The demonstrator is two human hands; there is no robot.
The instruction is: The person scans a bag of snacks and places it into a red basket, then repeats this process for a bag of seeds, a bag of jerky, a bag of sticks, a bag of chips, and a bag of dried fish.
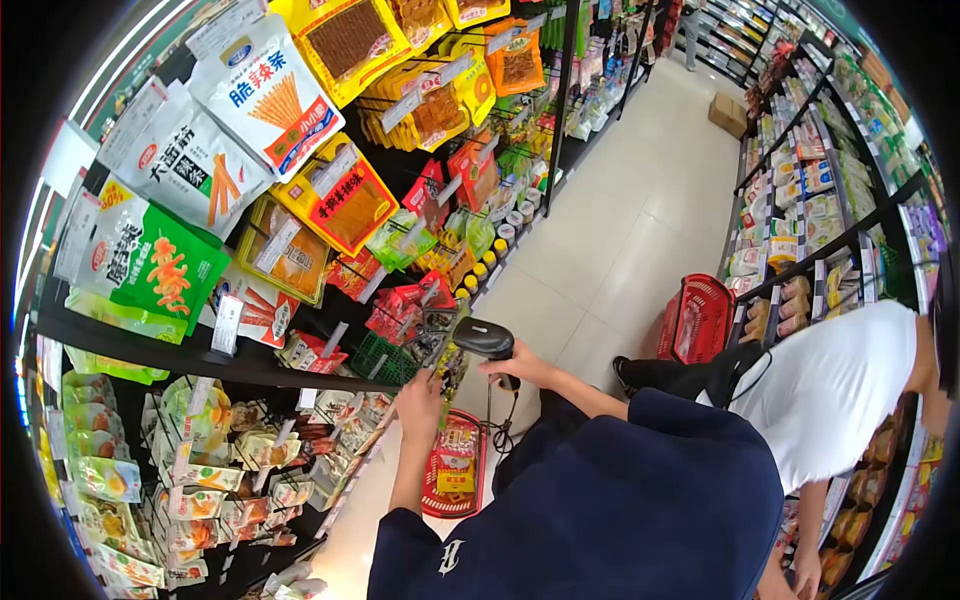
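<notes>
We hold the black barcode scanner point(484, 339) clenched in our right hand point(515, 368), aimed at the snack shelf point(200, 360). Our left hand point(418, 392) reaches to the shelf edge; whether it grips anything we cannot tell. A red basket point(452, 465) sits on the floor below; a person in white point(830, 385) crouches nearby.

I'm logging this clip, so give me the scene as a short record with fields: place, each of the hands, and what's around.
place: shop aisle, snack shelves on both sides
right hand: grips a black barcode scanner, aimed at the shelf
left hand: raised to the shelf edge by small packets
floor: red basket below the hands, another red basket farther off
nearby: person in white shirt at the opposite shelf
</notes>
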